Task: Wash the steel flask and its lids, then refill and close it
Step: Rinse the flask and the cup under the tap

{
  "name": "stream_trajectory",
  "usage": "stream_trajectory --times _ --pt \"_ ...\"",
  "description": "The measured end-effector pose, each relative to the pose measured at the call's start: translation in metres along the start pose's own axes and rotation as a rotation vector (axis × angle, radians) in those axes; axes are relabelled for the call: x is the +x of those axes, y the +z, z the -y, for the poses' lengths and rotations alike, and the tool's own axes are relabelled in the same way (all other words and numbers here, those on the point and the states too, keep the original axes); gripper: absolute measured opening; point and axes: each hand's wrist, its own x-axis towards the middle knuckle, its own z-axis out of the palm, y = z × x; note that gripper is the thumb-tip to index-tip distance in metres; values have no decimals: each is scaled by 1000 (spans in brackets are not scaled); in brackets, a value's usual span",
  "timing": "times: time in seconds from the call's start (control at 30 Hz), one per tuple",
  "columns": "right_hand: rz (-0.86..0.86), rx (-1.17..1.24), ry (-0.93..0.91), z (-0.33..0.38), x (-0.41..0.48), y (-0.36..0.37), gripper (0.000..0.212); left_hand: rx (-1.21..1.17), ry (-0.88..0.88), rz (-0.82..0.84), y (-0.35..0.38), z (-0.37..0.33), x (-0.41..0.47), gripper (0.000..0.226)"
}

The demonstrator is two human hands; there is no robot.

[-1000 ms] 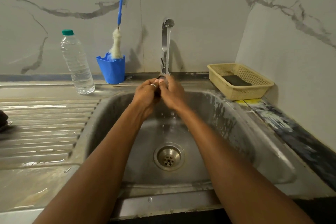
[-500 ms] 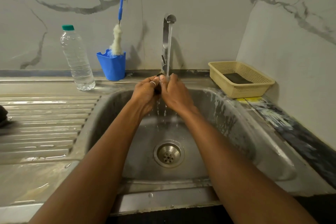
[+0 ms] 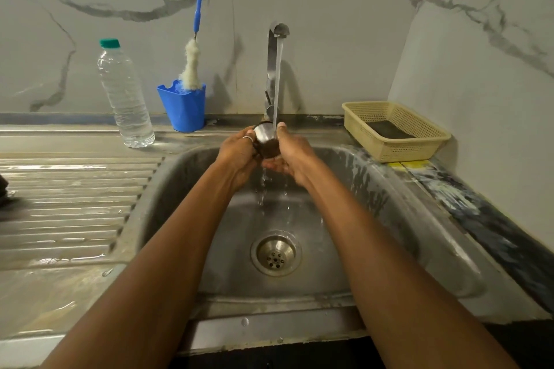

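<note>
This is a home kitchen, at the washing-up end of it. A stainless steel sink (image 3: 186, 189) is sunk into the counter (image 3: 45, 293), with a ribbed drainboard (image 3: 69, 198) to its left and a strainer (image 3: 275, 253) in the bowl. The tap (image 3: 272, 63) at the back edge runs water onto a small steel lid (image 3: 263, 135). Along that back edge stand a plastic water bottle (image 3: 124, 99) and a blue cup (image 3: 183, 108) holding a long-handled bottle brush (image 3: 192, 66). A beige plastic basket (image 3: 398, 150) with a dark pad (image 3: 389, 130) inside sits in the back right corner. Marble-veined walls (image 3: 344, 39) close in behind and on the right.
</note>
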Motion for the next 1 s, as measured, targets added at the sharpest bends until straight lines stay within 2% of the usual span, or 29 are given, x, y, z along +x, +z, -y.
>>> stream_trajectory --times 0.1,0.2,0.37,0.43,0.53,0.63,0.73,0.8,0.87,1.0 --pt "22 18 -58 -3 2 -2 47 39 -35 -119 -2 4 4 26" --pt "23 34 -92 -3 1 -7 38 29 -59 -126 -4 4 7 29" --pt "-86 -130 -220 -4 1 -10 32 -57 -72 -17 -1 -3 1 38" --pt "-47 -175 -258 -5 1 -12 30 -35 -83 49 2 -5 -4 37" --pt "37 -161 -280 -5 2 -10 27 54 -103 147 4 -6 -9 46" --pt "-16 -149 -275 -4 4 -9 30 156 -100 143 9 -4 -13 47" --pt "-86 -113 -220 -1 5 -10 31 473 81 151 14 4 -12 46" --pt "-77 -32 -183 2 4 -11 27 569 171 130 13 7 -11 47" --pt "1 3 -198 4 2 -12 27 491 136 133 12 7 -4 52" --pt "147 -139 -299 3 -3 -11 29 109 -181 121 7 2 3 63"
